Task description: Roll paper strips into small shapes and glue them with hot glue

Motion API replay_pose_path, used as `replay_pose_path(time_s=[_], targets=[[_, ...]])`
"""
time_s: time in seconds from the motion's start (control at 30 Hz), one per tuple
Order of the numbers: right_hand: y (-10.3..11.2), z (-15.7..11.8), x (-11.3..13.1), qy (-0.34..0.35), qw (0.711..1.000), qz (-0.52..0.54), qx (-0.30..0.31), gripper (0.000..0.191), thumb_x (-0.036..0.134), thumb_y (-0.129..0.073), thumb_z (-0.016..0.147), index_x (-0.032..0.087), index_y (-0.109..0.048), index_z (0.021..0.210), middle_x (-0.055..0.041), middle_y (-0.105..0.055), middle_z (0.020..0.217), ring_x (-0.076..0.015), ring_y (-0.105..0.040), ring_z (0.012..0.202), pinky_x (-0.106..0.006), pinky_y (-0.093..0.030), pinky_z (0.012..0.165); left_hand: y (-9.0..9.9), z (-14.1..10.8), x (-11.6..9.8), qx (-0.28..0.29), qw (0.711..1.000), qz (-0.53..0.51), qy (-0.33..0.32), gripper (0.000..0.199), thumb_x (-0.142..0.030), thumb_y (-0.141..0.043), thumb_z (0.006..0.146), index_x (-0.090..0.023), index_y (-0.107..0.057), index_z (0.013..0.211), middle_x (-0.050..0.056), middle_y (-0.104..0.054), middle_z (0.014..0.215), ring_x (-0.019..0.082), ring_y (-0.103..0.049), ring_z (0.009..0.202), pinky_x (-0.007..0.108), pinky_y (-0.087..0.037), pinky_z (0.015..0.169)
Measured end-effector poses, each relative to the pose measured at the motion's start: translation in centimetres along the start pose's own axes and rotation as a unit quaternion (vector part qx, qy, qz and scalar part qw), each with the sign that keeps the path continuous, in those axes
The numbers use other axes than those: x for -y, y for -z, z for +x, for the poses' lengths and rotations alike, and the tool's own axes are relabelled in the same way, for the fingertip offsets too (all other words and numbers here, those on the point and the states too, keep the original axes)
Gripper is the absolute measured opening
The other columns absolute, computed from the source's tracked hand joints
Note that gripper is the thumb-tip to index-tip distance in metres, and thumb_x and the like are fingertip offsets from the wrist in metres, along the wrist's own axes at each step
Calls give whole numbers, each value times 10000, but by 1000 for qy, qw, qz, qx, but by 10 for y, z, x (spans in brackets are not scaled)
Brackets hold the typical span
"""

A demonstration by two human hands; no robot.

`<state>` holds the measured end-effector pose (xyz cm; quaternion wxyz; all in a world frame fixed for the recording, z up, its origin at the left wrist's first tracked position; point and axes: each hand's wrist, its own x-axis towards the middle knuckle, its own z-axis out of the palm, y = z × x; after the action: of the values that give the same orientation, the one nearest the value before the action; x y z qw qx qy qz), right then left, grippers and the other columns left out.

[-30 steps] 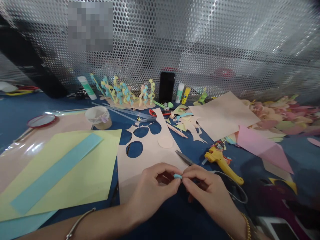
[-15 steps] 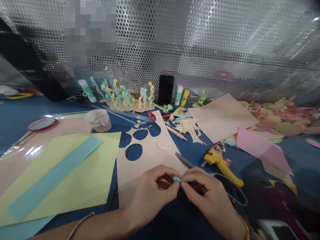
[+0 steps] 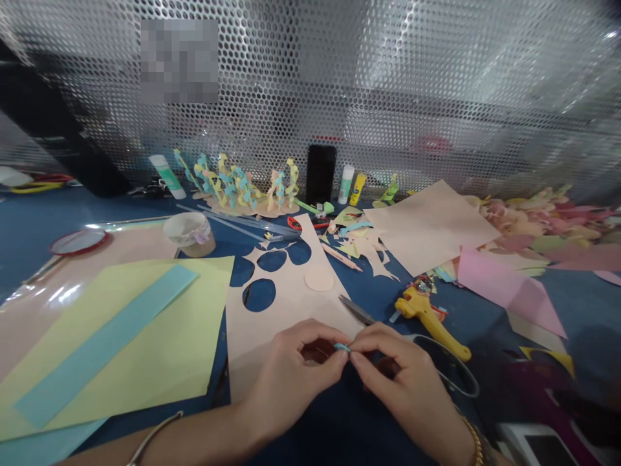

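A small blue paper piece (image 3: 342, 347), narrow and curled, sits between the fingertips of both hands. My left hand (image 3: 308, 362) pinches it from the left with thumb and index finger. From the right, my right hand (image 3: 398, 362) closes thumb and index finger at its end, partly hiding it. Under and beyond the hands lies a pale pink sheet (image 3: 286, 327) with several round holes cut out; a loose pale disc (image 3: 319, 279) rests on it. Scissors (image 3: 356, 310) lie beside my right hand, blades pointing away, handles partly behind it.
A yellow glue gun (image 3: 431, 321) lies at the right. Yellow paper (image 3: 194, 336) with a blue strip (image 3: 111, 343) covers the left. Behind stand a paper cup (image 3: 190, 234), curled paper decorations (image 3: 237, 184), a phone (image 3: 321, 173) and glue sticks (image 3: 346, 184). Petal-shaped cutouts (image 3: 538, 223) pile up far right.
The blue paper piece has turned slightly between the fingertips and shows a thinner edge. Both hands stay in nearly the same place.
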<state>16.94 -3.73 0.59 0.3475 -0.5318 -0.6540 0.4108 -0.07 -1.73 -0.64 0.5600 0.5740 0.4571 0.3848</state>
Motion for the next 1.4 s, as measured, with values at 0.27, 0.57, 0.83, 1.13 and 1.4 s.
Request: replay_pose_path(time_s=[0.27, 0.57, 0.83, 1.13, 1.4], targets=[[-1, 2, 0, -6, 1000, 7, -6, 130, 237, -576, 835, 187, -692, 807, -43, -603, 815, -126, -576, 641, -194, -467, 497, -1, 1, 0, 0, 1000, -6, 27, 106, -170, -645, 742, -186, -709, 824, 14, -694, 747, 140, -631, 672, 213, -507, 609], [1, 3, -4, -53, 995, 86, 15, 144, 279, -596, 836, 178, -685, 784, -33, -576, 818, -110, -557, 590, -192, -504, 460, -1, 0, -3, 16, 997, -74, 14, 106, -173, -647, 767, -193, -726, 836, 25, -678, 810, 156, -665, 732, 246, -540, 682], [1, 6, -6, -77, 986, 144, 32, 173, 297, -611, 831, 165, -694, 756, -20, -573, 783, -87, -542, 556, -167, -511, 435, 1, 0, -2, 19, 988, -131, 80, 121, -224, -692, 762, -184, -710, 875, 24, -714, 779, 155, -685, 715, 246, -542, 693], [1, 6, -8, -75, 988, 129, 31, 180, 299, -624, 821, 154, -680, 729, -10, -559, 752, -88, -543, 551, -162, -517, 435, 0, 0, -2, 32, 992, -102, 61, 91, -227, -669, 778, -180, -718, 838, 30, -717, 773, 160, -677, 722, 262, -542, 696], [2, 7, -5, -108, 977, 184, 27, 282, 399, -617, 823, 152, -653, 691, 13, -518, 685, -76, -513, 504, -173, -495, 424, 0, -2, -3, 19, 1000, 18, 6, 156, -172, -660, 758, -230, -705, 895, 5, -682, 819, 137, -631, 724, 222, -516, 655]])
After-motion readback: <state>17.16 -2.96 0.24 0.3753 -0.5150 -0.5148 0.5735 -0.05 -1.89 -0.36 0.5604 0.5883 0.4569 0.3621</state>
